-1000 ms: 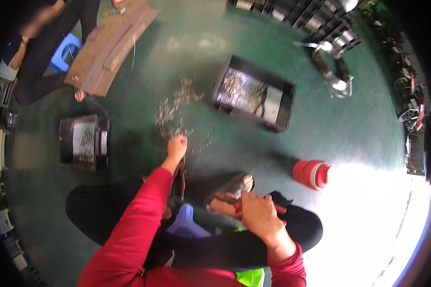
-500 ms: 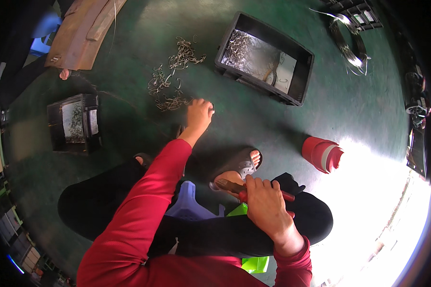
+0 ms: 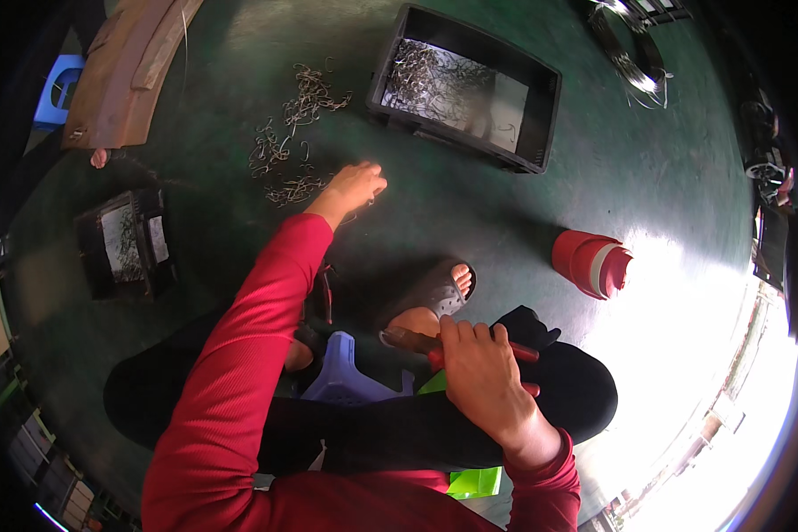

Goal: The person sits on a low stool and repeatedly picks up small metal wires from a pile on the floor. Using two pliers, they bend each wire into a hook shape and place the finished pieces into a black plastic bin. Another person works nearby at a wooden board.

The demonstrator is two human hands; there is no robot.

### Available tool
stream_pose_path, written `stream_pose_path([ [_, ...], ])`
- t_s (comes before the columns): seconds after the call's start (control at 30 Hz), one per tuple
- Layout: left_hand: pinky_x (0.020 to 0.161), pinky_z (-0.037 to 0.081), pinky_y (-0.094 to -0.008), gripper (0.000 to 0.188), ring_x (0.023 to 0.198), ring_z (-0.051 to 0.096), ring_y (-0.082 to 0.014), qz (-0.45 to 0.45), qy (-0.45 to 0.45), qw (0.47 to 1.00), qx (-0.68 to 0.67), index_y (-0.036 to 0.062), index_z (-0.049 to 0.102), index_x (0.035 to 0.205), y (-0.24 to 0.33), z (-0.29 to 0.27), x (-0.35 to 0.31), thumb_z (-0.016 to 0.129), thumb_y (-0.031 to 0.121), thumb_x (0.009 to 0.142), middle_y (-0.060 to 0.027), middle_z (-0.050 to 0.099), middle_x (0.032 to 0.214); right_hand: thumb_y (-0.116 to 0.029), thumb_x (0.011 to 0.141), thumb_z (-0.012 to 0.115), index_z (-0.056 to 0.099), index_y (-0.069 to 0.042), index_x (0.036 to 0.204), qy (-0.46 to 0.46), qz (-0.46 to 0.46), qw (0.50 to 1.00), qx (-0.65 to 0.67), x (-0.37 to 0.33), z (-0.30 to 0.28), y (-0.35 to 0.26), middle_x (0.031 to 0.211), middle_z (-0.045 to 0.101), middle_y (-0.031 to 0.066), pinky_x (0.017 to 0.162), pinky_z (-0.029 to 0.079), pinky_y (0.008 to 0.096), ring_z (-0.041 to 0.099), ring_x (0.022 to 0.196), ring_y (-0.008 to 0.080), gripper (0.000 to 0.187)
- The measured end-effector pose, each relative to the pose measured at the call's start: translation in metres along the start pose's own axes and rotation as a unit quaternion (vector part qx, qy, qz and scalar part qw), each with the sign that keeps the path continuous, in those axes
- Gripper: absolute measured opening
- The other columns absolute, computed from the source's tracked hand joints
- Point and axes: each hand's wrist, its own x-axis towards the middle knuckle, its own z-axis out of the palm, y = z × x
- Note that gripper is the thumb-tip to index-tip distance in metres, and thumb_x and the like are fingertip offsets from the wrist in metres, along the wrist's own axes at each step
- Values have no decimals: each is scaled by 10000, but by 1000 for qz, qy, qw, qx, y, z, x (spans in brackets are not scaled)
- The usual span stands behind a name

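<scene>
Red-handled pliers (image 3: 434,344) gripped in right hand (image 3: 479,377); left hand (image 3: 356,184) fingers pinch thin bent wire hooks (image 3: 294,188).

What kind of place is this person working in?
Probably a small workshop floor. On the green painted floor lie loose bent wire pieces; a black crate holds more, and the right hand grips red-handled pliers.

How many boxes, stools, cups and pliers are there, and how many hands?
Black plastic crates holding bent wire pieces: 2, a large one and a small one
Plastic stools: 2, lilac and blue
Red plastic cup lying on its side: 1
Red-handled pliers: 1
Hands: 2, left hand at the loose wire hooks, right hand gripping the pliers
Total: 8
</scene>
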Motion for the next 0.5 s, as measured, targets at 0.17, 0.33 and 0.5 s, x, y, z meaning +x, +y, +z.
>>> stream_pose_path([
  [0.17, 769, 505, -369, 109, 945, 588, -221, -33, 55, 998, -17, 83, 579, 813, 12, -7, -9, 677, 131, 808, -48, 591, 907, -79, 755, 617, 510, -21, 1100, -18, 18, 999, 28, 3, -8, 3, 856, 603, 121, 734, 462, 393, 619, 847, 277, 366],
  [0.33, 716, 482, -268, 107, 851, 593, -104, -207, 99, 814, -534, 61, 608, 880, 49, -64, -36, 638, 163, 887, -38, 630, 942, -55, 773, 615, 477, 1, 1196, 63, 72, 972, 215, 2, -27, 20, 926, 615, 179, 799, 484, 444, 615, 927, 362, 449],
  [0.5, 681, 475, -245, 182, 821, 613, -107, -119, 113, 615, -771, 56, 671, 1013, 107, -143, -93, 660, 188, 889, -1, 649, 917, -36, 770, 634, 470, -17, 1281, 142, 96, 927, 333, -6, -45, 30, 1097, 639, 202, 875, 476, 398, 611, 1019, 380, 537],
])
